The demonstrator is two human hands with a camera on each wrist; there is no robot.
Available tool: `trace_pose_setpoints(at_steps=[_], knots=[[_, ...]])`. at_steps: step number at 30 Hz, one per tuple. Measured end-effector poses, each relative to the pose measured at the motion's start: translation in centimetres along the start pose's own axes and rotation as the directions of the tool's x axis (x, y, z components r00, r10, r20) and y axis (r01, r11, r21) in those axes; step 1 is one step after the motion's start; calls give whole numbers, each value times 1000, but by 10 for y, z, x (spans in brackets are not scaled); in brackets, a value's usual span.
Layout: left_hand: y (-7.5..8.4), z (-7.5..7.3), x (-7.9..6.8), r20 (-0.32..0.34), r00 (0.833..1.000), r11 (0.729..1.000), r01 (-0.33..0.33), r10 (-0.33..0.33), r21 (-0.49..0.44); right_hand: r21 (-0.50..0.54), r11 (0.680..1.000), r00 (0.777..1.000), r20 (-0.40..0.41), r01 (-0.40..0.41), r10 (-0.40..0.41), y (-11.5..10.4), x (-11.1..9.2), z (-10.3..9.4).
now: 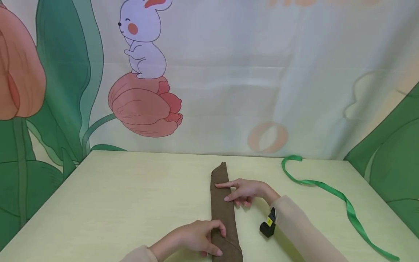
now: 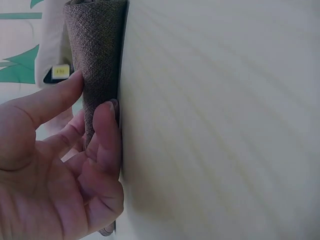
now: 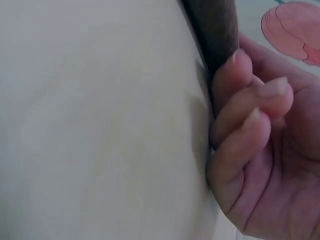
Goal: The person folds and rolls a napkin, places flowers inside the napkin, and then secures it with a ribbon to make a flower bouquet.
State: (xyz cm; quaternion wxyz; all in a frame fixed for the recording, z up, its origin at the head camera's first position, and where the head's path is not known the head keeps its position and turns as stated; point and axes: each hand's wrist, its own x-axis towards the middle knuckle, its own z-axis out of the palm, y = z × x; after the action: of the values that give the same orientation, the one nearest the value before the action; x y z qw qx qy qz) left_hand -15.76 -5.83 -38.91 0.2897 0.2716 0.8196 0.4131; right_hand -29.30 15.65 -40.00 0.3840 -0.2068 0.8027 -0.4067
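A brown woven cloth point(image 1: 223, 207), folded into a long narrow strip, lies lengthwise on the table. My left hand point(image 1: 198, 236) grips its near part from the left side, the index finger bent over the top. In the left wrist view, the thumb and curled fingers point(image 2: 102, 145) meet the cloth's edge point(image 2: 97, 45). Farther up the strip my right hand point(image 1: 247, 191) rests on it with a straight index finger and the thumb. Its other fingers curl beside the cloth's right edge point(image 3: 217, 30), close to the tabletop, in the right wrist view.
A green ribbon point(image 1: 337, 193) trails in curves along the right side of the pale table point(image 1: 131, 203). A black wrist device point(image 1: 268, 223) with a yellow label sits at the right sleeve. Behind the table hangs a printed curtain point(image 1: 212, 91).
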Motion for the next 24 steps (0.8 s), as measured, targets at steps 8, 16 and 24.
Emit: trace_pose_setpoints(at_steps=[8, 16, 24], knots=[[0, 0, 2, 5, 1000, 1000, -10, 10, 12, 37, 999, 998, 56, -38, 36, -1, 12, -15], [0, 0, 1, 2, 1000, 1000, -8, 8, 12, 129, 989, 997, -5, -72, 73, 1, 23, -26], [1, 1, 1, -8, 1000, 1000, 12, -12, 7, 178, 982, 993, -82, -69, 84, 4, 29, -36]])
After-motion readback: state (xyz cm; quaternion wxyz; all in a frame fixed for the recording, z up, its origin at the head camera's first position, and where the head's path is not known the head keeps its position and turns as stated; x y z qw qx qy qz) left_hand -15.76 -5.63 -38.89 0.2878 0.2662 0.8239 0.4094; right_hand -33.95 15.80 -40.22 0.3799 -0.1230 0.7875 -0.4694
